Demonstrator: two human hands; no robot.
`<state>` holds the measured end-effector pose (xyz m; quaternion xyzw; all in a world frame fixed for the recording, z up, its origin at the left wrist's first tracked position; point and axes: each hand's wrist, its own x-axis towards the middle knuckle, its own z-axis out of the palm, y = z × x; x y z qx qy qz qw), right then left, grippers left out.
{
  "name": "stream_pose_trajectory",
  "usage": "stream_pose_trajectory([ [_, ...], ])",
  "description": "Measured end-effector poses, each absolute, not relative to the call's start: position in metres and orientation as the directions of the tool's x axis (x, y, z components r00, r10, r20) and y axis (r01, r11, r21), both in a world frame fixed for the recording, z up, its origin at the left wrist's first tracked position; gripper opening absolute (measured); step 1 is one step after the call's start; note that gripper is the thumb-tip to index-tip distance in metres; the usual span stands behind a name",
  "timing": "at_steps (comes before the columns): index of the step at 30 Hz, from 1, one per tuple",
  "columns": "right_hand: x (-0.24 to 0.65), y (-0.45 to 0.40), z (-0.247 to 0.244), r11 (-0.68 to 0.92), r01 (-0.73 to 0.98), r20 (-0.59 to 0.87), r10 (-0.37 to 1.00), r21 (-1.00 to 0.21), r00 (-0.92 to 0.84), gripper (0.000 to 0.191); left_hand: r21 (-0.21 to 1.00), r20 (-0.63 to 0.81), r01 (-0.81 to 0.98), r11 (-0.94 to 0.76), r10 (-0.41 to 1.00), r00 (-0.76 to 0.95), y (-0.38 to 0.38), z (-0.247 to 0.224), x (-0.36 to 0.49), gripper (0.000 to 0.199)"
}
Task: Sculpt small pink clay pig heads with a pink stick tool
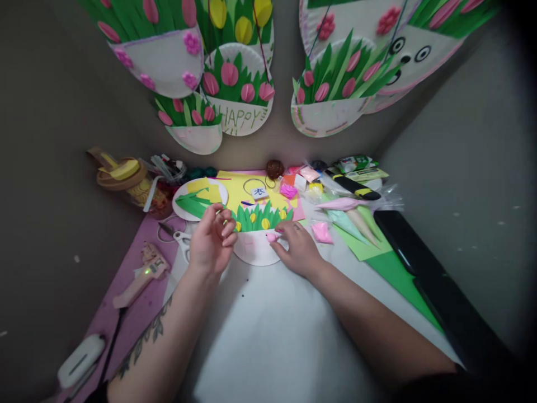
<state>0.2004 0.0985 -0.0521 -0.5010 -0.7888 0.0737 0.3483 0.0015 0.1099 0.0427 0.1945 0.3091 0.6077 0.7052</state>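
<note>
A white half-plate pocket (257,249) lies on the white table cover, with green paper grass (254,219) and yellow paper flowers (265,224) along its top. My right hand (298,246) rests at the pocket's right side, thumb and fingers around a small pink piece (272,237) on its surface. My left hand (213,238) is raised at the pocket's left edge, palm turned up and fingers curled; whether something small sits between the fingertips is too unclear to tell. Two tiny dark specks lie on the cover below the pocket.
To the left are scissors (183,240), a pink glue gun (145,278), a white case (81,361) and a cup (145,187). Clay bags (348,218), a pink packet (322,232) and a black phone-like object (396,240) lie right. Plate crafts (323,120) hang behind.
</note>
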Motion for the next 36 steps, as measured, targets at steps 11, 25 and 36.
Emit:
stream_pose_trajectory([
  [11, 0.198, 0.1, -0.052, 0.404, 0.821, 0.395, 0.886, -0.404, -0.241, 0.024, 0.354, -0.255, -0.877, 0.325, 0.936, 0.244, 0.102, 0.045, 0.001, 0.033],
  [25, 0.198, 0.1, -0.051, 0.449, 0.773, 0.489, 0.847, -0.449, -0.208, 0.014, 0.826, -0.251, -0.52, 0.215, 0.968, 0.002, 0.114, 0.026, 0.001, 0.012],
  [36, 0.193, 0.088, -0.039, 0.529, 0.791, 0.722, 0.671, -0.307, -0.169, 0.021, 0.972, 0.104, 0.208, -0.111, 0.994, 0.046, 0.095, 0.01, 0.026, 0.009],
])
